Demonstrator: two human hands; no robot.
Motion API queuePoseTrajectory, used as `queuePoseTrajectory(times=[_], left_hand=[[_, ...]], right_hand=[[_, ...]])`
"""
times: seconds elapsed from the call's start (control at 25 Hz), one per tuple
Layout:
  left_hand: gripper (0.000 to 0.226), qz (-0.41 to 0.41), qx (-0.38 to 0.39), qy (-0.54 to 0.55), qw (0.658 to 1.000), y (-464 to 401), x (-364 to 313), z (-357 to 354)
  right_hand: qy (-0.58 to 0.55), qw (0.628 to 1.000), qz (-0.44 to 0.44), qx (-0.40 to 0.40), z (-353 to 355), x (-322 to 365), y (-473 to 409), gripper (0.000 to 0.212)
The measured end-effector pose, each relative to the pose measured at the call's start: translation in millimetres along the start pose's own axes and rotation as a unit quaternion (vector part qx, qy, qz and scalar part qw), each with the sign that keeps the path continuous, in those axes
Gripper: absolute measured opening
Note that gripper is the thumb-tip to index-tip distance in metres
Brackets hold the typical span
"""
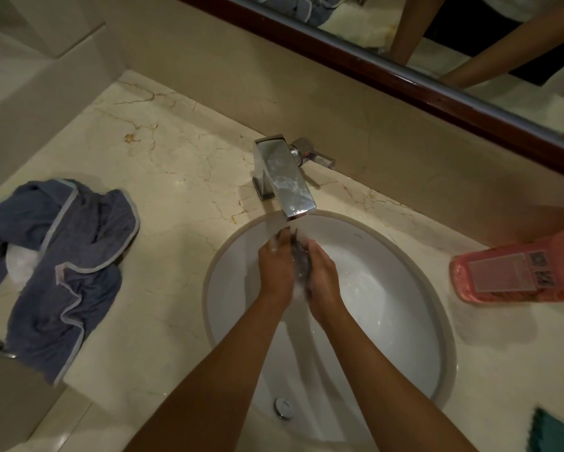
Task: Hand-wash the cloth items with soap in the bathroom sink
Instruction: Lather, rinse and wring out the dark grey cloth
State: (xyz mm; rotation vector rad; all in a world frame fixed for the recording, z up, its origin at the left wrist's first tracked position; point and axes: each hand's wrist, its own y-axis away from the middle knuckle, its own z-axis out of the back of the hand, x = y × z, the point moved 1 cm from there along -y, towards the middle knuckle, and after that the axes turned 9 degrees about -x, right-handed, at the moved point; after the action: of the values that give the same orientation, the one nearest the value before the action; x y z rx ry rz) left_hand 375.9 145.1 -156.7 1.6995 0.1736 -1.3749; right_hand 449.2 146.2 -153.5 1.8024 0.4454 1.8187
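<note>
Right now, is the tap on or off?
On. Water streams from the faucet spout onto the left hand and right hand, which rub a small dark cloth.

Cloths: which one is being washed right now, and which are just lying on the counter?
The small dark cloth, pressed between left hand and right hand under the tap's stream. The blue-grey cloth lies on the counter at left; the teal cloth lies at bottom right.

place: home bathroom | cues: oval sink (430, 321), chrome faucet (285, 177), marble counter (163, 164), mirror (470, 44)
</note>
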Motion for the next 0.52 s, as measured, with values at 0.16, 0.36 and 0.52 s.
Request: queuePoseTrajectory(times=[0.16, 0.36, 0.52], left_hand=[[0.039, -0.022, -0.015, 0.03, 0.999, -1, -3, 1], [0.036, 0.006, 0.004, 0.032, 0.999, 0, 1, 6], [0.028, -0.008, 0.091, -0.006, 0.996, -3, 12, 16]], right_hand=[[0.027, 0.997, 0.02, 0.074, 10, -5, 1, 0.03], [0.103, 0.991, 0.081, 0.034, 20, 6, -4, 0.016], [0.088, 0.995, 0.048, -0.006, 21, 16, -3, 0.018]])
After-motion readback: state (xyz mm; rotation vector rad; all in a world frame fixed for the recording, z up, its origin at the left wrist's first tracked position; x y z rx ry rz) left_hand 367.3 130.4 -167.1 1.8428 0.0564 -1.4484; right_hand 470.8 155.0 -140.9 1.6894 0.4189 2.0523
